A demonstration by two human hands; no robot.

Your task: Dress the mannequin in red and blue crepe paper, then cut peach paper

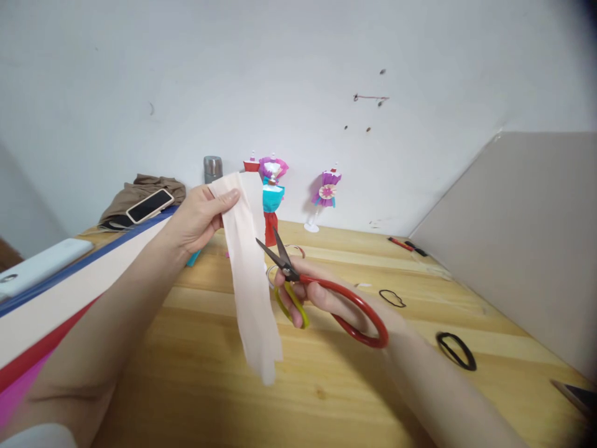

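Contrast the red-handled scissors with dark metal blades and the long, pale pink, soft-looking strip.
The scissors show dark blades and a red handle; the strip is pale throughout. The scissors slant in the right hand, blades parted; the strip hangs limp from the left hand. Both are held above the light wooden table.

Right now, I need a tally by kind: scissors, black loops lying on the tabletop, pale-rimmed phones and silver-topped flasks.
Scissors: 1, in the right hand
Black loops: 2, one thin and one thick
Pale-rimmed phone: 1
Silver-topped flask: 1
Total: 5
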